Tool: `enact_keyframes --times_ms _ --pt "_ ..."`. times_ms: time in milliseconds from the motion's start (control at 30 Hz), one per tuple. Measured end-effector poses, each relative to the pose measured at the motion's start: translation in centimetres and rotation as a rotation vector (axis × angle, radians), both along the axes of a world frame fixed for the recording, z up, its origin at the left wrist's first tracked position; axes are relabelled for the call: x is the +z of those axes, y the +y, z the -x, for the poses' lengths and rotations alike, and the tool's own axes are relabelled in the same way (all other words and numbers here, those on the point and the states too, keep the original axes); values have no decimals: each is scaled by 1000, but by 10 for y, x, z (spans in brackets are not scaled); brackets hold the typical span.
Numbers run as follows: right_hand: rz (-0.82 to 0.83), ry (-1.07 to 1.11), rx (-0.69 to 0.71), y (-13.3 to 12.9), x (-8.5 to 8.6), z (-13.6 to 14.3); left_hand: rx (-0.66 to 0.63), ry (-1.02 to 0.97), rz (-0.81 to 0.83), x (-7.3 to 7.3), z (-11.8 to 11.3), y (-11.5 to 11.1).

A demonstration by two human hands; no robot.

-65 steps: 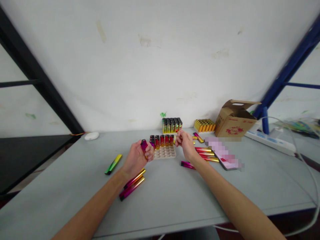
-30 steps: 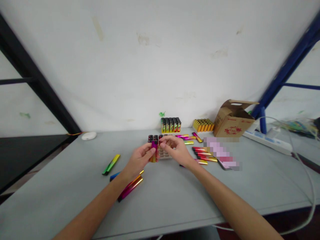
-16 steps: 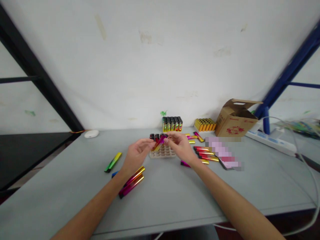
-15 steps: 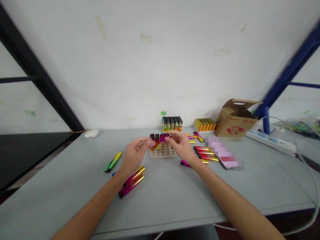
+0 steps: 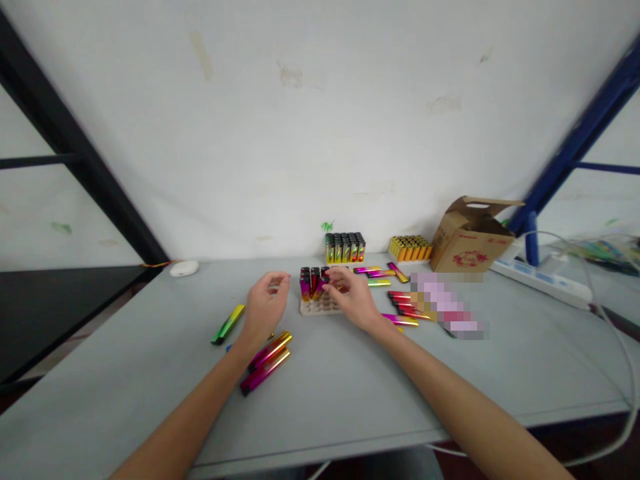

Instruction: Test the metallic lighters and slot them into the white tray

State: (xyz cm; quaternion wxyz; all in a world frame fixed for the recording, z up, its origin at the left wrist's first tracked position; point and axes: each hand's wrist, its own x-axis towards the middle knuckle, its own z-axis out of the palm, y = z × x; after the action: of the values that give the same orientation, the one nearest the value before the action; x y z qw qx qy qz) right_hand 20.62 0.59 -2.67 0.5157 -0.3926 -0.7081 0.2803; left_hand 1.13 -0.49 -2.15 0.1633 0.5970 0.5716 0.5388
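Observation:
Between the thumb and fingers of my right hand (image 5: 354, 297) is a purple lighter (image 5: 321, 287), leaning in the pale tray (image 5: 313, 310) with round holes. Other dark-topped lighters (image 5: 305, 285) stand in the tray's left and back part; my fingers hide some of its right side. My left hand (image 5: 267, 303) hovers left of the tray, fingers curved and loosely apart from the thumb, with nothing in it. Below its wrist lie two magenta-and-gold lighters (image 5: 267, 370), and a green-yellow lighter (image 5: 229, 325) lies to its left. A blue one is mostly hidden behind the wrist.
Several loose lighters (image 5: 407, 305) lie right of the tray, beside a blurred pink item (image 5: 445, 303). Behind stand a filled lighter block (image 5: 345, 248), a yellow-orange block (image 5: 411, 249), a cardboard box (image 5: 470, 240) and a power strip (image 5: 545, 283). A white case (image 5: 184, 268) sits back left.
My left hand has let go of the lighter and drawn slightly left. The lighter has gone from slanted above the tray, between both hands, down into the tray in my right hand.

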Motion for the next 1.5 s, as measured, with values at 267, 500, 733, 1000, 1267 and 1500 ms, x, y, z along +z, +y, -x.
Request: enact_keyframes --times_ms 267,500,733,1000,1267,1500 --pt "-354 -370 -116 -5 2 -1 -39 186 -57 1 -1 -7" --pt "-519 -603 -181 -11 6 -2 -54 244 -45 -3 -1 -7" --pt "-464 -459 -160 -5 3 -5 -93 310 -34 -4 -5 -10" --pt "-318 -280 -133 -3 0 6 -152 354 -50 -5 -2 -6" --pt "-325 -309 -154 -7 5 9 -164 362 -33 -6 -3 -6" --pt "-419 -428 -196 -1 -2 4 -148 380 -36 -6 2 -3"
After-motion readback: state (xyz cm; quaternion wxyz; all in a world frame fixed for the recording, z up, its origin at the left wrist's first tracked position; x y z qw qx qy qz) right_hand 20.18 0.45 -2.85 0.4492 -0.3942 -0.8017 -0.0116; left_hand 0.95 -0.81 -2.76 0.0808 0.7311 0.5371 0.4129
